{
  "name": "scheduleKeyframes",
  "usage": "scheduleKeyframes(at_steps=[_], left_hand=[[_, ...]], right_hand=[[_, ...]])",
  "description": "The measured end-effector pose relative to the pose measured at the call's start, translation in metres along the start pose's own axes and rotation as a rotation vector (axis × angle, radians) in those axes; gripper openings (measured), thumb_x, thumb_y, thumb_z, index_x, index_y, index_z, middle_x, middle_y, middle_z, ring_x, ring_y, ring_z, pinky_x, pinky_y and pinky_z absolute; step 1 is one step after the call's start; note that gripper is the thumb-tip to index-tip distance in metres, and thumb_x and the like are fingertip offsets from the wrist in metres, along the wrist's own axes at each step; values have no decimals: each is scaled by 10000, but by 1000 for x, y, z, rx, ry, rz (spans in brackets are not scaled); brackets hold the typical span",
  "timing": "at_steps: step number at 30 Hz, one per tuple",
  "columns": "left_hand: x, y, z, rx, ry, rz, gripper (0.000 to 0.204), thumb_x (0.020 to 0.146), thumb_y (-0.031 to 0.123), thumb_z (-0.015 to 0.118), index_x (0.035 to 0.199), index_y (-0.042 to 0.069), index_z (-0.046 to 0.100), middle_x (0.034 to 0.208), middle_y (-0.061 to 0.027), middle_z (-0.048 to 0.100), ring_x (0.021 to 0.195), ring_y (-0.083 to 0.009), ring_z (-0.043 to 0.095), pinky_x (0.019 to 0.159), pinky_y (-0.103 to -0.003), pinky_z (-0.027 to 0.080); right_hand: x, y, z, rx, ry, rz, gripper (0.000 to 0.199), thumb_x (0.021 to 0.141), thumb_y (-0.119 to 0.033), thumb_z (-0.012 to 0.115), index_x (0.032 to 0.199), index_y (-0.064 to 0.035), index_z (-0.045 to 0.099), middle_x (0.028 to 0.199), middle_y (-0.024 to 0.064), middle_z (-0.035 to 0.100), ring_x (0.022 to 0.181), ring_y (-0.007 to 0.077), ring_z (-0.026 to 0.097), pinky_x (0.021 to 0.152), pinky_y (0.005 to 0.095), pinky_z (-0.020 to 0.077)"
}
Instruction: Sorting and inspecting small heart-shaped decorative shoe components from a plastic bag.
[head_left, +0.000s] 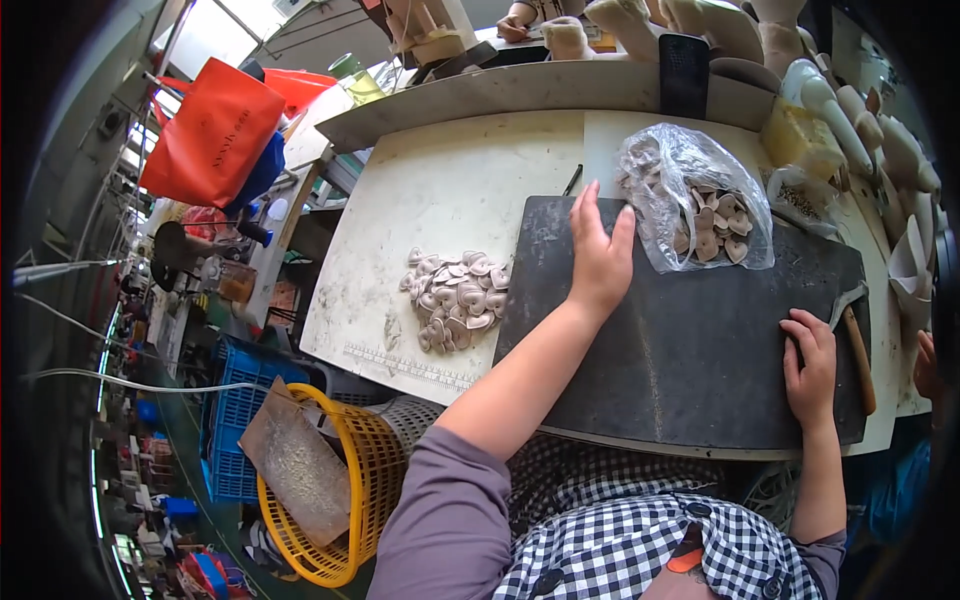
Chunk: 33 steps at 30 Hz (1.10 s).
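My left hand rests at the far part of a black mat, fingers stretched out and thumb apart, holding nothing. Just right of it lies a clear plastic bag with several beige, petal-shaped pieces in it. Beside the mat's left edge is a loose pile of similar beige pieces on the white table. My right hand lies on the mat's right side, thumb apart and fingers loosely bent, with nothing visible in it. Close to its right is a hammer with a wooden handle.
A small bag of tiny parts sits at the far right, near shoe lasts. A dark pen lies past the mat. Left of the table stand a yellow basket and blue crate. Across the barrier, another person's hand shows.
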<state>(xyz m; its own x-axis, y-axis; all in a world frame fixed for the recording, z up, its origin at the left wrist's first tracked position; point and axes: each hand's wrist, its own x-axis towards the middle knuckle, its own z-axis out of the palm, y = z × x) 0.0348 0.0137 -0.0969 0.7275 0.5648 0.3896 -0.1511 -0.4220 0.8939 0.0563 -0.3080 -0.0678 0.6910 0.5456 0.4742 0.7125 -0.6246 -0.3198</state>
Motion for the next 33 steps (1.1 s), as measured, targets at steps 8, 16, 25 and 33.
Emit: scheduleKeyframes(at_steps=[8,16,25,33], left_hand=[[-25,11,-151,821,69,276,400,943,214,538,1304,49,490,1418,-160,414,1371,-339,304,1115,-437,250],[32,40,-59,226,-206,238,343,940,148,533,1256,15,521,1308,-164,504,1220,-269,479,1035,-353,360],[113,-34,21,-117,-119,-443,292,972,205,485,1158,-4,571,977,-78,604,756,-141,549,642,-277,434],[128,-13,37,-329,-254,-518,177,917,147,631,1011,-3,631,864,-27,652,741,-87,576,672,-227,452]], right_hand=[[4,-2,-13,43,33,10,225,807,12,595,1024,-37,625,1095,117,607,1036,291,565,912,356,427],[79,7,-9,446,113,150,192,879,-16,542,1057,-19,614,1037,94,617,955,176,591,855,285,463],[201,49,91,617,126,424,290,904,-187,544,1108,3,621,1066,170,668,968,264,641,857,339,484],[229,59,115,833,-206,715,268,905,-203,630,1062,14,648,913,67,677,767,123,611,705,269,499]])
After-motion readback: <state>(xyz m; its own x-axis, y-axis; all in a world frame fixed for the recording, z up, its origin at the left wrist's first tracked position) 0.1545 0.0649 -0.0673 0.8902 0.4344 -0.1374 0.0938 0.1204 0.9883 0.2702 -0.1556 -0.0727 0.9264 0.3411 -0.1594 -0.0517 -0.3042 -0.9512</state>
